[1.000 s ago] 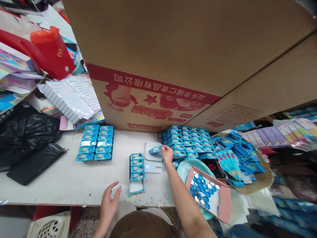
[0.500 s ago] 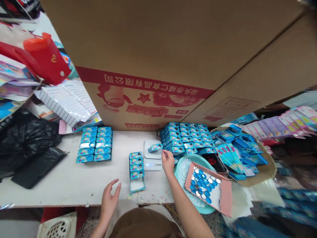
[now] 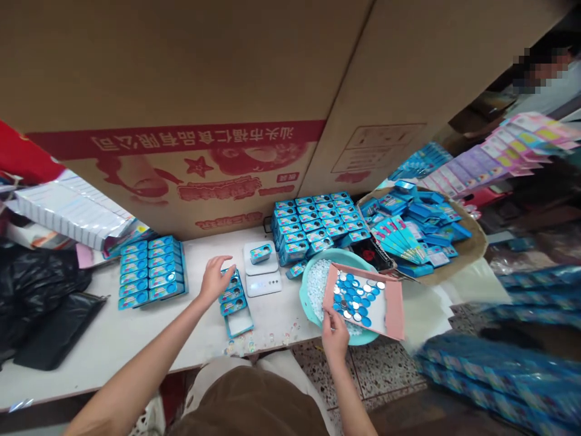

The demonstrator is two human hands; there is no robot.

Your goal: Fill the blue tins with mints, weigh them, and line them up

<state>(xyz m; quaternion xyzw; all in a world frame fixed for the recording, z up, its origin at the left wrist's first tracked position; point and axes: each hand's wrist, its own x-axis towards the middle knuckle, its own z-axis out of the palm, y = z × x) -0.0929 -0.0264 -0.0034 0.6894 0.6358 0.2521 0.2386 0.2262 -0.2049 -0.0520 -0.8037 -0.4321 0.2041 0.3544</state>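
Note:
My left hand (image 3: 218,278) is over the far end of a short row of small blue boxes (image 3: 233,306) in an open blue tray (image 3: 239,324). Its thumb and index finger are apart, and it partly hides the boxes. My right hand (image 3: 334,333) is closed with its fingertips on the near left corner of a shallow pink tray (image 3: 394,309), which holds many blue and silver discs (image 3: 354,297). That tray rests across a turquoise basin (image 3: 311,303) of small pale beads (image 3: 318,278). One blue box (image 3: 261,254) lies on a white scale (image 3: 263,283) between my hands.
Stacked blue boxes (image 3: 313,227) stand behind the basin, with another group (image 3: 152,272) at left. A large cardboard carton (image 3: 181,72) walls the back of the white table (image 3: 200,339). Loose blue boxes fill a brown carton (image 3: 476,242) at right. A black pouch (image 3: 59,333) lies far left.
My left hand has moved forward from the table's front edge to the row of boxes. My right hand has left the scale, where the box stays, and moved to the pink tray's corner. The view has shifted right.

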